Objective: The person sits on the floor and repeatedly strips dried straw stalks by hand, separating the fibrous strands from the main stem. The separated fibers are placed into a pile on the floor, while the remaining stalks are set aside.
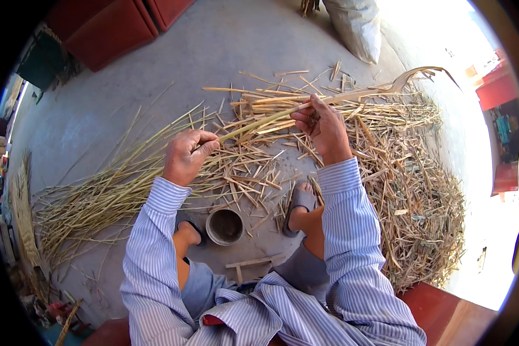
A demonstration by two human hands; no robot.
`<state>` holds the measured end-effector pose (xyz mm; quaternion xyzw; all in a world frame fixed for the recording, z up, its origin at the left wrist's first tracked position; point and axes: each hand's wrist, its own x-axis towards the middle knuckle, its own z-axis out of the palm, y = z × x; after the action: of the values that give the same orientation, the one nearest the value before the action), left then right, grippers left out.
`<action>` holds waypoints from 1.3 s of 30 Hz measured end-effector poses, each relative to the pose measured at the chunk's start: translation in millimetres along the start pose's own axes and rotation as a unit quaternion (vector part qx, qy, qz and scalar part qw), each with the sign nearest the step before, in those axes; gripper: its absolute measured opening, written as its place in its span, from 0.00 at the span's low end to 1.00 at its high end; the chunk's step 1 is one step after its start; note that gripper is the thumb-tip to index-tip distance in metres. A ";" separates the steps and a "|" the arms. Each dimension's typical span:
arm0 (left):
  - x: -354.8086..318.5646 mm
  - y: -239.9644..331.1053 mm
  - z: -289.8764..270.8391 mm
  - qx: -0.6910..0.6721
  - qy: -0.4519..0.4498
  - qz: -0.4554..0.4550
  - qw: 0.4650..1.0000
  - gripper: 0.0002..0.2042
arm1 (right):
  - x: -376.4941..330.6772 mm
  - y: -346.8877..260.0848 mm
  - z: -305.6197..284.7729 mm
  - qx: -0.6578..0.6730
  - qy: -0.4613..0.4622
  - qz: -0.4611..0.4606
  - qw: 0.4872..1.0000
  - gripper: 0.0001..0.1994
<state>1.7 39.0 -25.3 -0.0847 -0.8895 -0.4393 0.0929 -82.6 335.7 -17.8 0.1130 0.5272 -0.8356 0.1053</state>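
A long dry stalk (259,122) is stretched between my two hands, tilted up toward the right. My left hand (189,154) is closed on its lower left end, thumb pressed against the fingers. Higher up, my right hand (324,126) pinches the stalk between thumb and fingers, the other fingers curled. Beyond the right hand a dry leaf (406,79) trails off the stalk and curls at its tip. Below the hands lie short cut straw pieces (245,173). Thin greenish stalks (98,207) spread in a bundle to the left.
A big heap of dry husks and leaves (415,213) fills the right side. Between my feet stands a round grey pot (225,226), with a small wooden frame (255,262) nearer me. Red seats (109,34) and a white sack (357,29) stand at the far side.
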 end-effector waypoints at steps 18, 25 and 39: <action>7.7 30.3 14.1 0.154 0.112 0.151 0.970 0.17 | -10.0 9.1 14.8 0.034 -0.077 0.017 0.996 0.14; 1.5 13.1 -8.1 0.046 0.020 0.017 0.999 0.10 | 6.1 -11.2 -19.2 0.084 0.042 -0.088 0.992 0.14; 2.5 15.2 16.6 0.026 0.017 0.015 0.999 0.14 | -8.0 4.3 2.0 0.035 -0.053 -0.070 0.996 0.09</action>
<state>1.4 61.5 -22.9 -0.0879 -0.8974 -0.4163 0.1168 -73.9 332.5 -18.3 0.0350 0.4979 -0.8637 0.0700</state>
